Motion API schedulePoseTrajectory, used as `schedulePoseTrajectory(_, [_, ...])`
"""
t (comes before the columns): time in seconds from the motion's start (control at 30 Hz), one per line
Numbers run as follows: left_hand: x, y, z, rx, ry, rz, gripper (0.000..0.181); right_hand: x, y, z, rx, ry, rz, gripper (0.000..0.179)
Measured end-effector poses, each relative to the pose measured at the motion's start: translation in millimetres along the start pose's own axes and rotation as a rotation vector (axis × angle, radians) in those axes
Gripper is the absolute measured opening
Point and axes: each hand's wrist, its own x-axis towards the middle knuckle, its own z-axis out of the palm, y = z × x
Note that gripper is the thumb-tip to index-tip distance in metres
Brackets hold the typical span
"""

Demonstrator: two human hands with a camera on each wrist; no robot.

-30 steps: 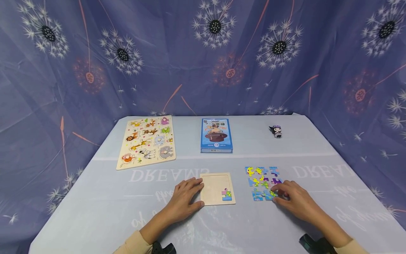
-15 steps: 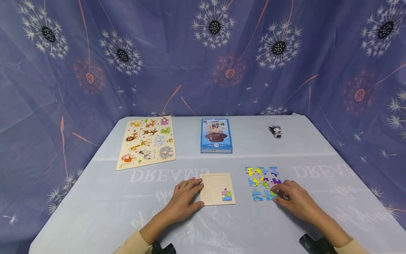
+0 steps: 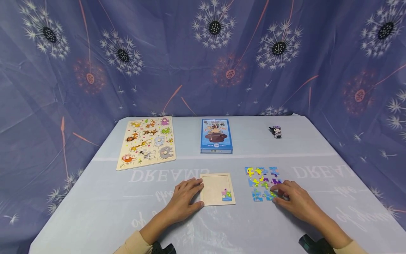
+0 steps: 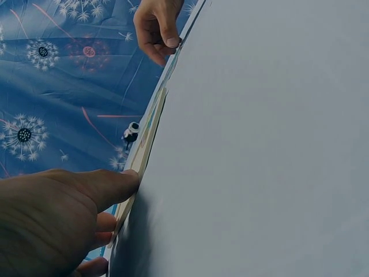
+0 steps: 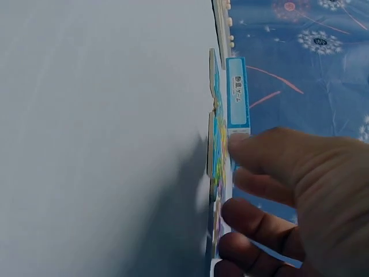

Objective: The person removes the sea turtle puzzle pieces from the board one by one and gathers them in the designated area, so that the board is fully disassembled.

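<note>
In the head view my left hand (image 3: 185, 197) rests at the left edge of a square wooden puzzle tray (image 3: 212, 188), its thumb and fingertips touching the rim. One pink, green and blue jigsaw piece (image 3: 226, 195) lies in the tray's near right corner. My right hand (image 3: 295, 200) is at the near right of a group of loose jigsaw pieces (image 3: 257, 195), which lie in rough rows. Its thumb and index finger pinch a blue and green puzzle piece (image 3: 268, 195), low over the table. In the right wrist view the thumb (image 5: 241, 147) is right beside the pieces' edges.
A wooden animal knob puzzle (image 3: 146, 143) lies at the back left. Behind the tray is a blue game box (image 3: 216, 135). A small black and white figurine (image 3: 276, 131) stands at the back right. A blue dandelion-print curtain (image 3: 177, 53) hangs behind the white-covered table (image 3: 95, 201).
</note>
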Motion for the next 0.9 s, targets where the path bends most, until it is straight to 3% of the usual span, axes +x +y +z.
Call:
schedulePoseTrajectory(0.13, [0.0, -0.5, 0.1, 0.001, 0.001, -0.001, 0.055, 5.8, -11.9, 3.3, 0.017, 0.016, -0.038, 0.033])
schedulePoseTrajectory(0.37, [0.3, -0.6, 0.8, 0.003, 0.003, 0.0, 0.054, 22.6, -48.2, 16.4, 0.045, -0.101, -0.077, 0.029])
schedulePoseTrajectory(0.57, [0.2, -0.7, 1.1, 0.004, 0.003, 0.005, 0.054, 36.2, -73.6, 29.5, 0.056, -0.137, -0.139, 0.029])
schedulePoseTrajectory(0.9, [0.0, -0.4, 1.0, -0.001, 0.003, 0.005, 0.054, 53.9, -93.4, 42.5, 0.025, -0.196, -0.118, 0.03])
